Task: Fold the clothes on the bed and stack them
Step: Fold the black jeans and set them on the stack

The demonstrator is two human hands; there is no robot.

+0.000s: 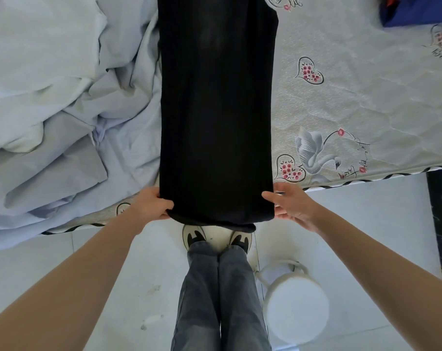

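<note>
A long black garment lies as a narrow strip across the bed, running from the far edge of the view to the near mattress edge, where its end hangs slightly over. My left hand grips its near left corner, thumb on top. My right hand holds the near right corner, fingers partly spread along the edge. The far end of the garment is cut off by the top of the view.
Crumpled pale blue sheets cover the left of the bed. The bare mattress with swan and heart prints lies to the right, with a dark blue item at the far right. A white stool stands on the floor beside my feet.
</note>
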